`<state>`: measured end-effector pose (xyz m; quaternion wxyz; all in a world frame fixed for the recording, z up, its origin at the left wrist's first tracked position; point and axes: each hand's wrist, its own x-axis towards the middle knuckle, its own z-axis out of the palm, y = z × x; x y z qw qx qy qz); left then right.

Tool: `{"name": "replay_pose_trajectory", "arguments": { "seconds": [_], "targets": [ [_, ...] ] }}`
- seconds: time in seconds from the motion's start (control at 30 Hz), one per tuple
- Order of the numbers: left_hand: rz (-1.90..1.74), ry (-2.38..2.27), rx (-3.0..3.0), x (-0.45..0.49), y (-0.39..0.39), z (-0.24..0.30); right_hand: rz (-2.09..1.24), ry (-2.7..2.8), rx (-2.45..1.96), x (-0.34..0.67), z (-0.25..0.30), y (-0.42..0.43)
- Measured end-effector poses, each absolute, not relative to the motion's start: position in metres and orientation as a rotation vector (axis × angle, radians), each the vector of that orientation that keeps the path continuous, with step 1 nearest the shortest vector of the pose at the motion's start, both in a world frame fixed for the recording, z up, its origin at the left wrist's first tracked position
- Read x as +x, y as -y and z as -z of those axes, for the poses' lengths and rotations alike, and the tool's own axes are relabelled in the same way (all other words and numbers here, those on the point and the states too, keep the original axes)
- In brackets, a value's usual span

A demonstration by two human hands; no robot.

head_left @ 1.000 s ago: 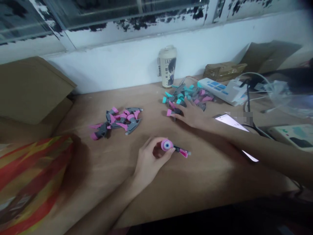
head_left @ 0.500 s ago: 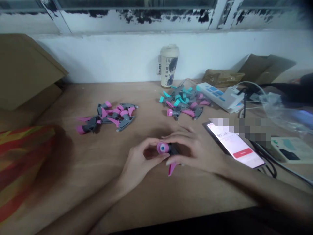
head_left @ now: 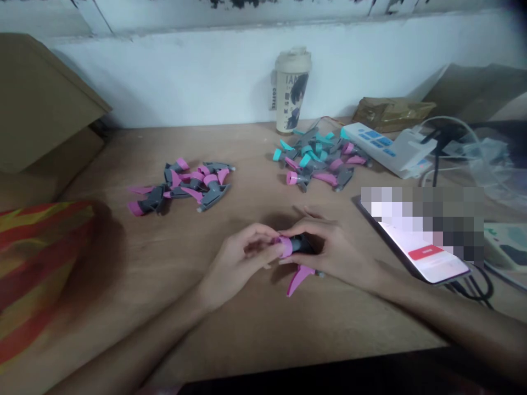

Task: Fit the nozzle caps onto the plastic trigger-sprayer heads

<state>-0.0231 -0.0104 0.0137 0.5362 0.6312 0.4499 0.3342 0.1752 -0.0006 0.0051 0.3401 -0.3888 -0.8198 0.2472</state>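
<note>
Both my hands hold one spray bottle trigger head (head_left: pixel 302 280), grey with a pink collar and a pink trigger lever, above the near middle of the table. My left hand (head_left: pixel 242 255) pinches the pink collar between thumb and fingers. My right hand (head_left: pixel 333 247) grips the grey body, and the lever sticks out below it toward me. Part of the body is hidden behind the fingers. Ahead to the left lies a group of grey and pink trigger heads (head_left: pixel 212 195). Farther right is a mixed pile of trigger heads (head_left: pixel 317 153) with turquoise or pink parts.
A lidded coffee cup (head_left: pixel 292 90) stands by the wall. A white power strip (head_left: pixel 381 145) and a lit phone (head_left: pixel 428 252) with cables are on the right. Cardboard (head_left: pixel 45 99) and a red-yellow striped bag (head_left: pixel 41 274) occupy the left side.
The collar's open end faced me before; now the trigger head is turned so its collar points left. My left fingers have closed onto the collar. The view has tilted down slightly.
</note>
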Motion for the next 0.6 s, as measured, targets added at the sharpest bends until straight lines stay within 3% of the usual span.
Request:
{"name": "replay_pose_trajectory", "arguments": {
  "seconds": [0.6],
  "targets": [
    [-0.697, -0.993, 1.432, -0.025, 0.004, -0.015, -0.445, 2.164, -0.903, 0.171, 0.0, 0.014]
  ]
}}
